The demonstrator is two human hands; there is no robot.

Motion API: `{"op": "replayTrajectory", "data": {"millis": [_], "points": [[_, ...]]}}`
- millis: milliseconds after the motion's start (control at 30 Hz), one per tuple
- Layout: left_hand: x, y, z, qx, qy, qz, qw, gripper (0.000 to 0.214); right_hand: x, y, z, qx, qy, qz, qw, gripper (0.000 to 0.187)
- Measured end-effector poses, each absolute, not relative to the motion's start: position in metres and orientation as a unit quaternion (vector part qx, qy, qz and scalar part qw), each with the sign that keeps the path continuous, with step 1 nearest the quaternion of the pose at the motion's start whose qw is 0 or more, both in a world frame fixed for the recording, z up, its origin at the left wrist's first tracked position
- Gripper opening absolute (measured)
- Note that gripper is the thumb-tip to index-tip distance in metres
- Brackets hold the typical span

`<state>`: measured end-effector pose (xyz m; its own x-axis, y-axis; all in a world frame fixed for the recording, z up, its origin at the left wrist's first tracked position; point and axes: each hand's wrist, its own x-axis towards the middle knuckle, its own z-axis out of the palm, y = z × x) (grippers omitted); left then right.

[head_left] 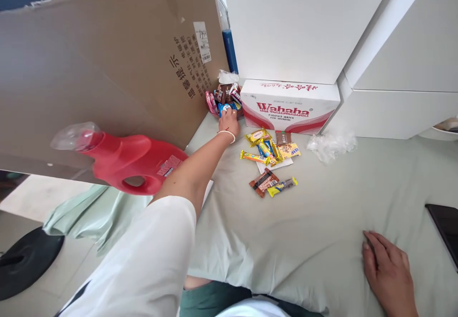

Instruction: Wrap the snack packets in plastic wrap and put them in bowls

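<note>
My left hand (229, 120), a beaded bracelet at its wrist, reaches forward to a heap of wrapped snacks (223, 92) in the corner. Its fingers are closed on a blue snack packet (223, 109) at the front of the heap; the fingertips are partly hidden. Pink, brown and dark red wrappers lie around it. My right hand (389, 271) rests low on the bedsheet at the right, fingers lying loosely out, holding nothing. Between the hands lies a group of yellow and blue snacks (266, 150), with a brown packet (264, 182) and a yellow-grey bar (282, 186) nearer me.
A large cardboard sheet (125, 68) stands at the left, with a red detergent bottle (139, 162) before it. A Wahaha water box (290, 109) stands against white cabinets (304, 26). Crumpled clear plastic (331, 146) and a black phone (445, 228) lie to the right.
</note>
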<state>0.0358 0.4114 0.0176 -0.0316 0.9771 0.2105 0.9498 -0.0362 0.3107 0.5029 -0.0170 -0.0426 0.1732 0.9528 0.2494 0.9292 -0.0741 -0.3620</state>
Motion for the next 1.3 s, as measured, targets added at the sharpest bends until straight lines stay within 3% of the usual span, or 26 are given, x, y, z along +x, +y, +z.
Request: {"op": "replayTrajectory", "data": {"millis": [267,533,900,1033,1200,1300], "points": [[0.009,0.366,-0.003,0.693,0.671,0.262,0.026,0.029,0.509,-0.012,-0.049,-0.654,-0.713,-0.089,0.236,0.035],[-0.003,0.240,-0.005,0.736,0.629,0.250,0.011,0.018,0.513,-0.010,-0.059,-0.643,-0.716,-0.106,0.249,0.036],[0.043,0.079,-0.003,0.803,0.520,0.291,0.012,0.027,0.513,-0.007,-0.068,-0.659,-0.699,-0.080,0.267,0.036],[0.026,0.061,-0.003,0.762,0.553,0.338,-0.007,0.035,0.512,-0.008,-0.066,-0.664,-0.696,-0.067,0.264,0.037],[0.001,0.080,-0.009,0.787,0.561,0.241,0.085,0.022,0.510,-0.008,-0.062,-0.668,-0.689,-0.076,0.271,0.037],[0.002,0.092,-0.008,0.797,0.547,0.241,0.086,0.019,0.509,-0.008,-0.062,-0.667,-0.688,-0.070,0.277,0.036]]}}
